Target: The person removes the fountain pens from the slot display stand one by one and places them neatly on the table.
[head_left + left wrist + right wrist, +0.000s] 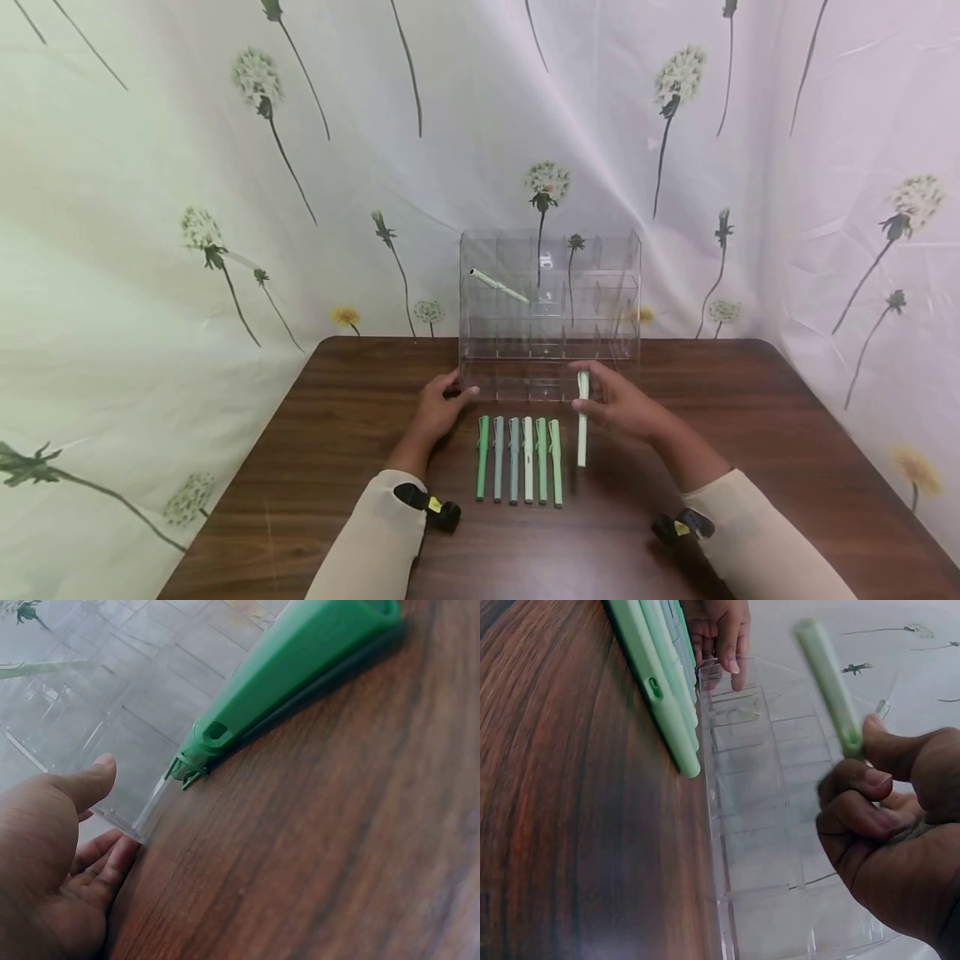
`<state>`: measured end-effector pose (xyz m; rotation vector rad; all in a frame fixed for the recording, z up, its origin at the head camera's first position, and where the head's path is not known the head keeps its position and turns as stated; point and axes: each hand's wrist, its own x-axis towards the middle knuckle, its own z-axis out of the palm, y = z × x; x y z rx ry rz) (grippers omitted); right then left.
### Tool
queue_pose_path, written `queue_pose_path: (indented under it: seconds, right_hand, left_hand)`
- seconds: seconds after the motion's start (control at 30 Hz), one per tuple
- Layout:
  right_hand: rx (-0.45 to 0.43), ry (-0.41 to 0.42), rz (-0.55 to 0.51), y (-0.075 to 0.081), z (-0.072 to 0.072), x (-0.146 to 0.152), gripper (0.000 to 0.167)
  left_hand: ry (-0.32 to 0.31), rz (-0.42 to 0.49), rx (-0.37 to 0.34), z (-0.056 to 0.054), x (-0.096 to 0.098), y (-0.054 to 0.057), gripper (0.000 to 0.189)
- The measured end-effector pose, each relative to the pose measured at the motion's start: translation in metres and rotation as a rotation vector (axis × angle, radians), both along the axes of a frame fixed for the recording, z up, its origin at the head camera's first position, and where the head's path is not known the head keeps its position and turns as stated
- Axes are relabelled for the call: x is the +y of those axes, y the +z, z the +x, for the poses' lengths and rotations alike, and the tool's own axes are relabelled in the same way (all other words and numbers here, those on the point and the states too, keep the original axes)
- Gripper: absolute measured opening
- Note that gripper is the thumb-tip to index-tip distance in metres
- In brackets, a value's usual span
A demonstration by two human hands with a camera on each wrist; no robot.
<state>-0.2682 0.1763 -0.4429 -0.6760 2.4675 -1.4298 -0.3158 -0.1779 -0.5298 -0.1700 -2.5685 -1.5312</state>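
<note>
My right hand pinches a pale green pen near its clip end. The pen points toward me, in front of the organizer's right part. In the right wrist view the pen shows between thumb and curled fingers. The left hand holds the front left corner of a clear tiered organizer, thumb inside the wall and fingers outside. Another pale pen lies slanted in the organizer's upper left. A row of capped pens, from a green pen to a light green pen, lies before the organizer.
The brown wooden table runs under everything. A hanging cloth with dandelion prints stands close behind the organizer and along the sides. Dark straps with small cameras sit on both wrists, over light sleeves.
</note>
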Motion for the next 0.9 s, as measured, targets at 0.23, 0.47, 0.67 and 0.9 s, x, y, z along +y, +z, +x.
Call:
queue_pose_path:
  seconds: [0.23,0.47,0.67,0.9]
  right_hand:
    - [-0.059,0.042,0.015,-0.008,0.003,0.004,0.064]
    - [-0.133,0.023,-0.043,-0.015,0.004,0.008,0.063]
    - [-0.125,0.006,-0.063,-0.022,0.003,0.008,0.065]
    - [-0.066,0.003,-0.075,-0.03,0.004,0.007,0.07]
  left_hand:
    - [0.004,0.001,0.012,0.0,0.001,-0.001,0.065]
    - [0.009,0.005,-0.005,0.0,0.001,-0.001,0.065]
    - [0.009,-0.003,0.002,-0.001,0.001,-0.001,0.064]
    - [0.016,-0.007,0.008,-0.002,0.002,-0.005,0.06]
